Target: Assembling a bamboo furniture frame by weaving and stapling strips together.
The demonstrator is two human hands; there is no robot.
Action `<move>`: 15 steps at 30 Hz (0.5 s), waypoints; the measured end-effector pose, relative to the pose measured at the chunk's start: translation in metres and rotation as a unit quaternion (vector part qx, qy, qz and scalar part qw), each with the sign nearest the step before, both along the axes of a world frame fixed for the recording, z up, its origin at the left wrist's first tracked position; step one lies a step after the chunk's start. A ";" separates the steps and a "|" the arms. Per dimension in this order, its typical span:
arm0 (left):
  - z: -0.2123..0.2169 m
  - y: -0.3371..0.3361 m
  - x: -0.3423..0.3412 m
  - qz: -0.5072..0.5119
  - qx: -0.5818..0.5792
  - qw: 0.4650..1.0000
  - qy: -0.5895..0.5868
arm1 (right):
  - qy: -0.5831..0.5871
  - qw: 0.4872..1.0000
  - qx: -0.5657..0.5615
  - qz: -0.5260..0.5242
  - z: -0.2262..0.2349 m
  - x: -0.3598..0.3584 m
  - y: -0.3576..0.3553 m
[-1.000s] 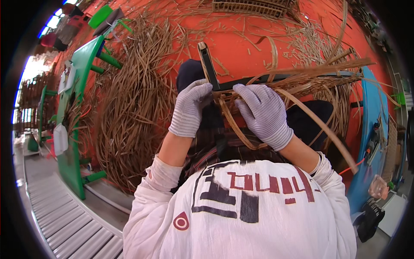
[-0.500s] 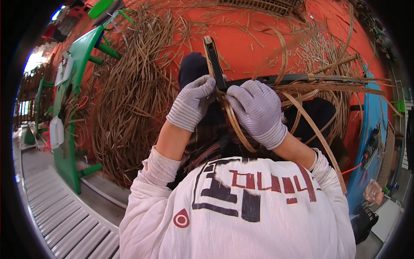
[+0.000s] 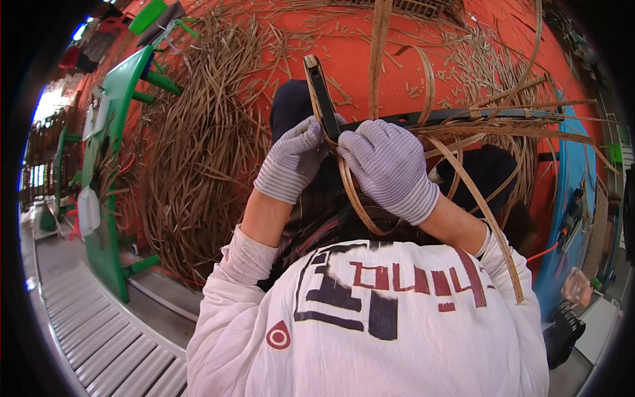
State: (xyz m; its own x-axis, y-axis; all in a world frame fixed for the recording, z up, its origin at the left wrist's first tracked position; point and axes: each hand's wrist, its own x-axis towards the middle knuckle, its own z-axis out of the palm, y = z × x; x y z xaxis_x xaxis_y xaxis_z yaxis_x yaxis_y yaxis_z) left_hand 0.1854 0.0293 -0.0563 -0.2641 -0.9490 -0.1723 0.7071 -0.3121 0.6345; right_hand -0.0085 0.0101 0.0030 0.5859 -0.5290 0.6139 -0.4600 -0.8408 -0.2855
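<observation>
Both gloved hands, left hand (image 3: 296, 159) and right hand (image 3: 387, 167), grip dark frame (image 3: 322, 99).

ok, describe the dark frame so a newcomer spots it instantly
Start at the orange floor, then find the two gloved hands mid-picture. The dark frame is the black angled bar pinched between left hand and right hand; unlike the tan strips around, it is rigid and black.

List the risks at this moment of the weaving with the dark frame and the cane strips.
1. The left hand and right hand crowd the corner of the dark frame; a gloved grip might slip there.
2. The long cane strips arch loose past the right forearm and may spring back or snag the sleeve.
3. The heap of loose strips on the orange floor could tangle with the working strands.
</observation>
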 end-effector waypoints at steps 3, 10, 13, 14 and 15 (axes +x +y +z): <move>-0.005 0.000 0.000 -0.004 -0.016 1.000 0.004 | -0.003 1.000 -0.012 -0.001 0.000 0.001 0.000; -0.010 0.001 0.000 0.000 -0.024 1.000 -0.014 | 0.026 0.997 -0.068 -0.010 -0.003 0.003 0.004; -0.011 0.000 0.002 -0.003 -0.027 0.999 -0.031 | 0.060 0.997 -0.051 0.006 -0.007 0.002 0.002; -0.009 0.001 0.002 -0.004 -0.028 0.999 -0.035 | 0.054 0.997 -0.054 0.006 -0.008 0.002 0.002; -0.006 0.003 0.003 -0.002 -0.036 0.999 -0.035 | 0.047 0.997 -0.056 -0.001 -0.010 0.002 0.003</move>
